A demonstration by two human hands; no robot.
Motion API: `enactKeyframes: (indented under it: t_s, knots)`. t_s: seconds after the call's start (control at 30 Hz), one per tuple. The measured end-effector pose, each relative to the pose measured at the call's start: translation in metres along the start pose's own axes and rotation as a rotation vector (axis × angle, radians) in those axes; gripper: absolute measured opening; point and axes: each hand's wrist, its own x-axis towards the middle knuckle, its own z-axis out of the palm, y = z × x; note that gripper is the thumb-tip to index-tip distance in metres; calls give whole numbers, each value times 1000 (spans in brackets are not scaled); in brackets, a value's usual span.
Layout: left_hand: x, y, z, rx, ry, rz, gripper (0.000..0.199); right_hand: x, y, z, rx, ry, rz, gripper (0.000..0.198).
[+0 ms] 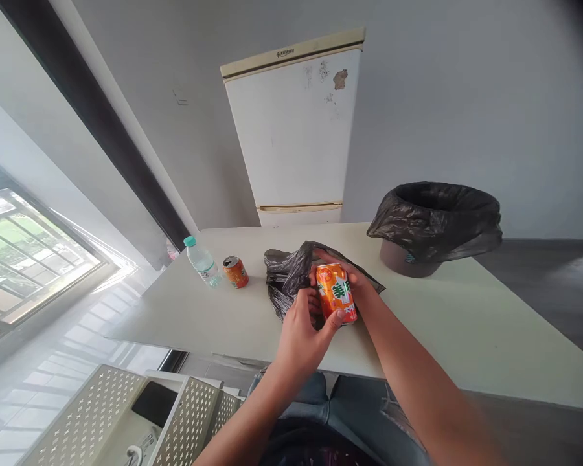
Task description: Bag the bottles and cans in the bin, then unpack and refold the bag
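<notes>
An orange soda can [337, 292] with green and white lettering is tilted between both hands above the near part of the table. My left hand [304, 327] is closed on its lower left side, thumb across the bottom edge. Around the can's far right side curls my right hand [359, 281], with its fingers partly hidden behind the can. A crumpled black plastic bag [289, 278] lies right behind and to the left of the hands. Whether the fingers also touch the bag, I cannot tell.
A second orange can [236, 272] stands left on the table [432, 330], beside a clear plastic bottle [203, 262] with a green cap. A bin [411, 259] lined with a black bag stands back right. Behind is a white refrigerator [296, 129]; lower left, a perforated box [102, 414].
</notes>
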Motion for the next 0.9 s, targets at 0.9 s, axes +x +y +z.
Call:
enactKeyframes:
  t_s: [0.9]
  knots:
    - [19, -106, -119, 103, 682, -173, 70, 22, 6, -24, -345, 635, -88, 45]
